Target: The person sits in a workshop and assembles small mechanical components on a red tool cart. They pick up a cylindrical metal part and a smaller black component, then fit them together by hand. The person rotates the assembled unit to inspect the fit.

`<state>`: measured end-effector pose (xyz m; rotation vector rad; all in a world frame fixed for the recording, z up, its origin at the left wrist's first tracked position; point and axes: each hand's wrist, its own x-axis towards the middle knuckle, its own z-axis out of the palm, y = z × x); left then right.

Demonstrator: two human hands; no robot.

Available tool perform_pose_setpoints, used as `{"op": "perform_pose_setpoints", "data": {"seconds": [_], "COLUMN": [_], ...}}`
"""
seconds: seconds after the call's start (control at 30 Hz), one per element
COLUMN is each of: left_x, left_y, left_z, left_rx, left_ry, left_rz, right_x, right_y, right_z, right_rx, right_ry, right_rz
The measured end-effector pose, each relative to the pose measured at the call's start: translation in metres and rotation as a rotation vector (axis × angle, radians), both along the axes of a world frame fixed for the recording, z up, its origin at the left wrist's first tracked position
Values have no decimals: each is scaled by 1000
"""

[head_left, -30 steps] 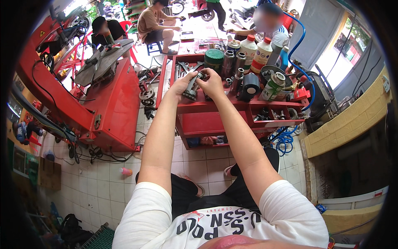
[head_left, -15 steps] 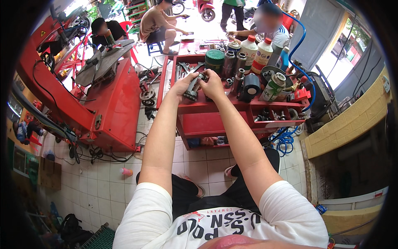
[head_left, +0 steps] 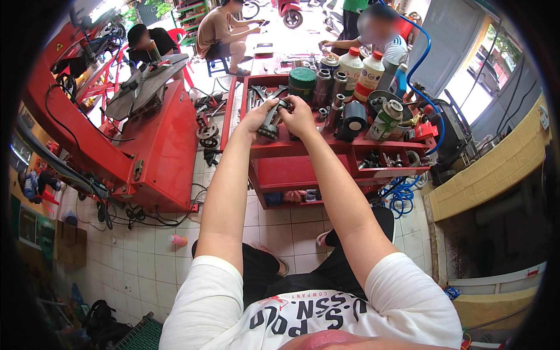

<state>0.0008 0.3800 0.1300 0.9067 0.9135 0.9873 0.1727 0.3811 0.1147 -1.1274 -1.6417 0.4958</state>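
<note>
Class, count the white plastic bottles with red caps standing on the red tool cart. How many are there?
2. Both stand at the cart's far edge: the left bottle beside the metal cylinders, the right bottle touching its right side. Others may be hidden behind the clutter.

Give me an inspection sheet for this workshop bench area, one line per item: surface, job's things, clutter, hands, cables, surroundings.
Surface: red tool cart, top tray crowded, lower shelves holding small parts.
Job's things: dark metal cylindrical part held over the cart's top tray.
Clutter: wrenches, green-lidded can, two white bottles with red caps, black tape roll, spray can.
Hands: left hand and right hand both have a grip on the part.
Cables: blue hose arching over the cart; black cables on the tiled floor.
Surroundings: red machine at left; other people beyond the cart.
</note>
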Motion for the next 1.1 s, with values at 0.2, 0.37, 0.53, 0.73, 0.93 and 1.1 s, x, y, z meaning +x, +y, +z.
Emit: {"op": "perform_pose_setpoints", "data": {"seconds": [0.2,0.37,0.53,0.73,0.93,1.1], "left_x": [-6,0,-3,-5,-2,-1], "left_y": [-2,0,-1,-2,-3,-6], "left_z": [0,0,1,0,2,5], "left_rx": [11,18,3,25,1,-10], "left_ry": [1,-6,12,7,5,1], "left_rz": [-11,-8,-10,-15,1,-8], "right_x": [-5,-1,-1,-3,-1,0], "right_y": [-16,-2,-4,-3,2,3], "right_z": [15,1,3,1,-2,-5], "right_rx": [-25,62,35,63,68,72], "right_ry": [25,-78,-15,-16,-6,-8], "right_rz": [29,-60,25,4,-17,-7]}}
